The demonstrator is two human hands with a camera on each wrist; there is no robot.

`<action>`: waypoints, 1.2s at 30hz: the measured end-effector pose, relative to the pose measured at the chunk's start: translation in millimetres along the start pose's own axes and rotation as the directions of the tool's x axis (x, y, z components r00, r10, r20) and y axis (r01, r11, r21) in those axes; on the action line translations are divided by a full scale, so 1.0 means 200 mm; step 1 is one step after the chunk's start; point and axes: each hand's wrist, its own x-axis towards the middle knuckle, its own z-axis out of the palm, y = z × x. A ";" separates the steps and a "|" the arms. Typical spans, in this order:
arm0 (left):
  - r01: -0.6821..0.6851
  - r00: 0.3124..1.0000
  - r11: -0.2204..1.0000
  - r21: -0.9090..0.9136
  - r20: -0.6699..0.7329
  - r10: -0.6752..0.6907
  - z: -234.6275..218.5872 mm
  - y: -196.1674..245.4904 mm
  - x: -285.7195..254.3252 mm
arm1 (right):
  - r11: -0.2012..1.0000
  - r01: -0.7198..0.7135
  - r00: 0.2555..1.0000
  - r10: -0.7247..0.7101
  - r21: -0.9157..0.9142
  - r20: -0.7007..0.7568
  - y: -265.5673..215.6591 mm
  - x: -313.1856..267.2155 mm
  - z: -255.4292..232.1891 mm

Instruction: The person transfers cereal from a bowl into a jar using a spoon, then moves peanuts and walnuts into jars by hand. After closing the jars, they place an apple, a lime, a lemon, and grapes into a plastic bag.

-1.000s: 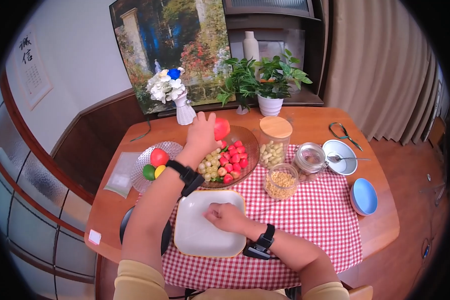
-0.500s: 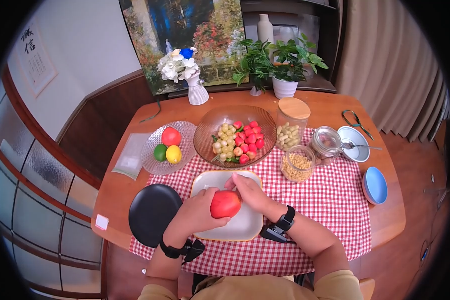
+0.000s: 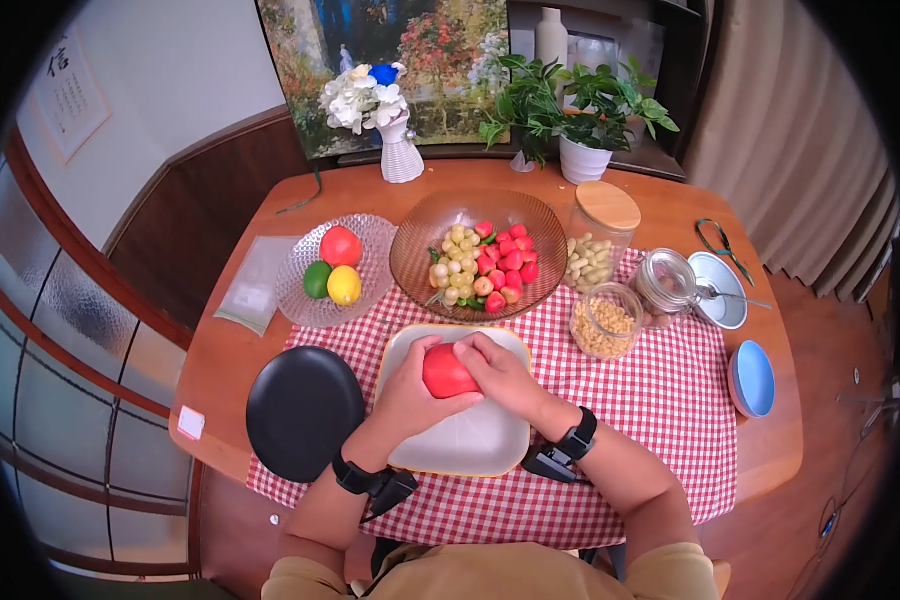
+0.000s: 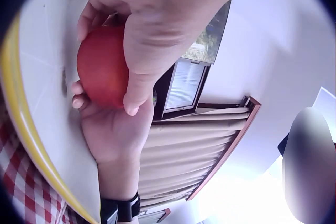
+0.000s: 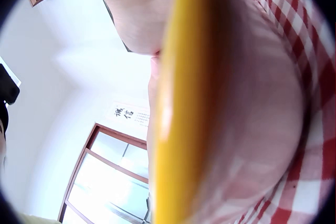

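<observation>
A round red fruit (image 3: 448, 372) is held between both hands over the white yellow-rimmed tray (image 3: 460, 447). My left hand (image 3: 408, 398) grips it from the left, thumb along the near side. From the right, my right hand (image 3: 505, 380) holds it with bent fingers at its upper edge. In the left wrist view the fruit (image 4: 102, 69) looks smooth, with the left thumb across it and the right palm (image 4: 118, 132) against its other side. The tray's blurred rim (image 5: 176, 103) fills the right wrist view and hides most of that hand.
A black plate (image 3: 305, 415) lies left of the tray. Behind stand a glass plate (image 3: 295, 300) of fruit and a brown bowl (image 3: 410, 265) with grapes and small red fruits. Jars of peanuts (image 3: 590, 262) and kernels (image 3: 605, 325) and a blue bowl (image 3: 752, 380) stand right.
My left hand has brought the red fruit from the brown bowl back over the tray. The right hand has come up and now holds the fruit too.
</observation>
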 end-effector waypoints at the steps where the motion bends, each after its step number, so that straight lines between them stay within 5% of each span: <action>1: 0.009 1.000 1.000 -0.004 -0.002 -0.009 -0.01 0.00 0.00 | 0.995 -0.023 0.998 0.029 -0.100 0.056 -0.05 -0.02 0.00; 3: 0.136 0.974 0.990 -0.033 0.189 -0.128 -0.04 -0.01 0.01 | 0.979 -0.048 0.991 0.072 -0.200 0.113 -0.10 -0.04 0.00; 7: 0.086 0.980 0.994 -0.069 0.186 -0.072 -0.01 -0.07 0.00 | 0.987 -0.052 0.987 0.074 -0.150 0.145 -0.10 -0.03 0.00; 9: 0.061 0.998 0.988 -0.140 0.000 -0.061 0.00 -0.06 0.00 | 0.992 -0.095 0.988 0.104 -0.079 0.112 -0.10 -0.02 -0.01; 11: -0.045 0.998 0.999 -0.020 -0.055 0.044 -0.01 -0.05 0.01 | 0.951 -0.303 0.950 0.297 0.058 0.091 -0.11 -0.01 -0.02; 13: -0.194 0.977 0.954 0.227 -0.040 0.209 -0.02 -0.03 0.01 | 0.976 -0.207 0.977 0.204 0.062 0.059 -0.02 0.01 0.00; 14: -0.190 0.978 0.956 0.225 -0.042 0.204 -0.02 -0.04 0.01 | 0.997 -0.050 0.998 0.052 -0.066 0.037 0.01 0.01 0.02; 15: -0.103 0.995 0.990 0.101 0.013 0.102 -0.02 -0.04 0.00 | 0.975 0.108 0.994 -0.103 -0.194 0.036 0.02 0.00 0.03; 16: -0.005 0.997 1.000 -0.019 0.079 0.007 -0.01 -0.04 0.00 | 0.975 0.106 0.994 -0.100 -0.195 0.041 0.02 0.00 0.03; 19: 0.066 0.994 0.998 -0.016 0.090 -0.064 -0.02 -0.03 -0.01 | 0.951 0.213 0.977 -0.204 -0.226 0.063 -0.02 -0.02 0.02; 21: -0.029 0.999 0.999 -0.023 0.013 0.029 0.00 -0.07 0.00 | 0.947 -0.315 0.941 0.303 0.059 0.153 -0.14 -0.02 -0.01; 22: -0.127 0.990 0.992 -0.021 -0.062 0.125 0.01 -0.08 0.00 | 0.947 -0.316 0.940 0.304 0.058 0.155 -0.13 -0.02 -0.01; 24: -0.149 0.987 0.989 0.018 -0.064 0.149 0.00 -0.06 0.00 | 0.940 -0.265 0.964 0.256 0.216 0.072 -0.08 0.00 -0.01; 25: -0.172 0.982 0.983 0.057 -0.063 0.176 0.00 -0.05 0.00 | 0.939 -0.266 0.964 0.256 0.216 0.072 -0.06 0.00 -0.01; 26: -0.171 0.983 0.984 0.056 -0.063 0.175 -0.01 -0.06 0.00 | 0.993 -0.094 0.995 0.092 0.073 0.035 -0.03 0.00 0.01; 27: -0.033 0.999 0.999 0.013 0.015 0.033 -0.01 -0.06 0.00 | 0.994 0.082 0.997 -0.080 -0.075 0.024 -0.01 0.00 0.02; 28: 0.108 0.990 0.994 -0.018 0.098 -0.106 -0.01 -0.07 -0.01 | 0.994 0.081 0.997 -0.080 -0.075 0.024 0.02 0.00 0.03; 31: 0.166 0.980 0.985 -0.037 0.117 -0.161 -0.02 -0.08 0.00 | 0.967 0.183 0.983 -0.176 -0.175 0.057 -0.01 0.00 0.03; 33: 0.099 0.992 0.993 -0.058 0.079 -0.094 -0.02 -0.05 0.00 | 0.969 -0.233 0.969 0.224 0.079 0.107 -0.09 -0.02 0.00; 36: -0.004 1.000 0.999 -0.036 0.029 0.005 -0.02 -0.04 -0.01 | 0.951 -0.223 0.975 0.212 0.215 0.072 -0.05 -0.01 -0.01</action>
